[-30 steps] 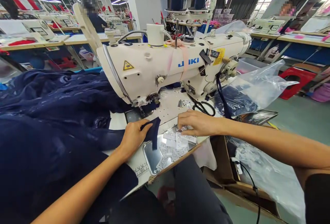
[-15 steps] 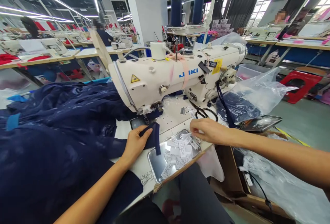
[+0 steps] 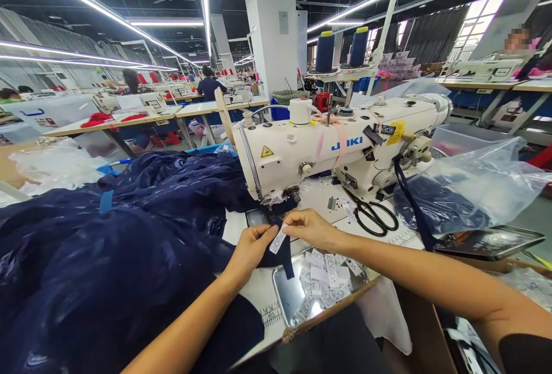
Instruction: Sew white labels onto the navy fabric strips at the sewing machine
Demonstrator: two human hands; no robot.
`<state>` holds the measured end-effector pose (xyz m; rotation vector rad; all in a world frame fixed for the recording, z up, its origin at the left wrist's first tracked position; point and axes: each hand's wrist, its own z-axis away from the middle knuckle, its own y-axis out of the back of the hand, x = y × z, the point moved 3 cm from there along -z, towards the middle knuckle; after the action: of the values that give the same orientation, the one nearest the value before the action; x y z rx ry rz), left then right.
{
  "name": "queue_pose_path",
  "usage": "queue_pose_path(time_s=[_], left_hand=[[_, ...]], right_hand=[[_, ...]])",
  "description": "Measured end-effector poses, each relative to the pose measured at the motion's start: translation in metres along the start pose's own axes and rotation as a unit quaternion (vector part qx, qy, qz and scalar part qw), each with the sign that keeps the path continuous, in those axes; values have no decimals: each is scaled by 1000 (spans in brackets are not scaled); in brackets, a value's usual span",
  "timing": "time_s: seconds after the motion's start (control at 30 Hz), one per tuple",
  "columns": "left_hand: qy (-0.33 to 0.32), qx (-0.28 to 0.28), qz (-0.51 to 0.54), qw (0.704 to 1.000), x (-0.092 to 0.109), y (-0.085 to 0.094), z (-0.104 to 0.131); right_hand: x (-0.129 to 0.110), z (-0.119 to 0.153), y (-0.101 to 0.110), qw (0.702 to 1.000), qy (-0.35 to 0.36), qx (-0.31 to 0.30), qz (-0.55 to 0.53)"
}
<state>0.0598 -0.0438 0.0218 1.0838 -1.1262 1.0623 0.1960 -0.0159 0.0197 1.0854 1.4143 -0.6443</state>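
Note:
Under the front end of the white sewing machine (image 3: pixel 297 150), both hands meet at a strip of navy fabric (image 3: pixel 285 260). My left hand (image 3: pixel 251 249) pinches the fabric close to the needle area. Between finger and thumb, my right hand (image 3: pixel 313 229) grips a white printed label (image 3: pixel 279 240), which lies against the navy fabric. The label's lower end reaches toward my left fingertips; whether they also touch it I cannot tell. Below the hands, a shiny metal tray (image 3: pixel 282 299) holds several more white labels (image 3: pixel 331 273).
A large heap of navy fabric (image 3: pixel 107 265) covers the left side. Black scissors (image 3: pixel 375 217) lie on the machine bed, right of my hands. Farther right are a clear plastic bag (image 3: pixel 466 190) and a dark tray (image 3: pixel 495 242). Thread cones (image 3: pixel 325 52) stand behind the machine.
My right hand has moved from the label tray up and left to the fabric, bringing a label. My left hand keeps its pinch on the fabric. The view has turned left and up.

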Motion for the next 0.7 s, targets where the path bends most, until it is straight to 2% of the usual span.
queue_pose_path(time_s=[0.17,0.37,0.53,0.7], left_hand=[[3,-9,-26,1000,2,3,1],[30,-1,26,999,1,0,3],[45,12,36,998,1,0,3],[41,35,40,998,1,2,1]], right_hand=[[0,-8,-3,1000,-19,-2,-13],[1,-7,-1,994,-48,25,-98],[5,-7,2,992,-62,3,-110],[11,-7,-2,987,-61,45,-143]])
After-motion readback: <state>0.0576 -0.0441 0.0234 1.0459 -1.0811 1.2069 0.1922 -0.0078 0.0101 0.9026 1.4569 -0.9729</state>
